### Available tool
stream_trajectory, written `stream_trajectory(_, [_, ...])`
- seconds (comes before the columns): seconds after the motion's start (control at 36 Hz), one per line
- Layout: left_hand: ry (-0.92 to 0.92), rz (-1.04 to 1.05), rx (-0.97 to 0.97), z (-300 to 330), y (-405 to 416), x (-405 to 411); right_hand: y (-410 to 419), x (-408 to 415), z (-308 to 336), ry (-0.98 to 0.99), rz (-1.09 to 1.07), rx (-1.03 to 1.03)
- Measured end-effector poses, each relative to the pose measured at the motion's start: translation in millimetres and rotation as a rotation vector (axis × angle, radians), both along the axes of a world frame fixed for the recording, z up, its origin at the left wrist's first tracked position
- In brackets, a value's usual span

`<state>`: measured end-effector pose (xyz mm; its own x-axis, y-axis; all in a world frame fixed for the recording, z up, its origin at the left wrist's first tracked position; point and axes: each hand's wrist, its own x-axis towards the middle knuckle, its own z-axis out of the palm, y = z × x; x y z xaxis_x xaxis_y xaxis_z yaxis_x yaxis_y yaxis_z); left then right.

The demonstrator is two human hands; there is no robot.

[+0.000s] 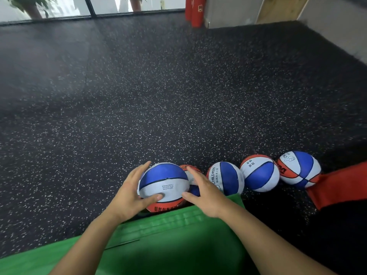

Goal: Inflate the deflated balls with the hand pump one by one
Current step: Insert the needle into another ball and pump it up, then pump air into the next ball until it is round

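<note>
Head view: my left hand point(127, 197) has its fingers point(139, 171) spread, thumb pressed on the nearest blue-white-orange mini basketball point(163, 185), steadying it on the speckled floor point(158, 96) by the green mat's point(168, 235) far edge. My right hand point(204, 195) hovers just beside it, fingers apart, probably about to cup it. Four more basketballs point(260, 172) line up rightward. No pump visible.

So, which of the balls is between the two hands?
The leftmost ball, with small black print on its white panel. The left hand touches it; the right hand is beside it. The others lie in a row to its right, untouched.
</note>
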<state>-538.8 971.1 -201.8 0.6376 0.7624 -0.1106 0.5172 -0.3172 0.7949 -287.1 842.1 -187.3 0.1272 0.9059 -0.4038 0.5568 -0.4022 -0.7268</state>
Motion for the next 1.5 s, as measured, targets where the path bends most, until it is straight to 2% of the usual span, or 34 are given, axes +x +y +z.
stream_trajectory(0.31, [-0.162,-0.201,0.191,79,-17,111,-34,56,92,0.02,-0.21,0.257])
stream_trajectory(0.58, [-0.346,-0.581,0.311,177,-112,304,-195,169,192,-0.171,-0.55,0.48])
stream_trajectory(0.78, [-0.5,-0.885,0.328,234,-244,418,-354,216,237,-0.351,-0.825,0.551])
stream_trajectory(1.03, [-0.6,-1.251,0.29,267,-455,508,-560,199,262,-0.481,-1.235,0.541])
stream_trajectory(1.22, [-0.66,-1.525,0.252,278,-622,521,-698,147,271,-0.553,-1.498,0.545])
stream_trajectory(1.5, [-0.703,-1.839,0.134,272,-811,481,-840,58,257,-0.578,-1.84,0.506])
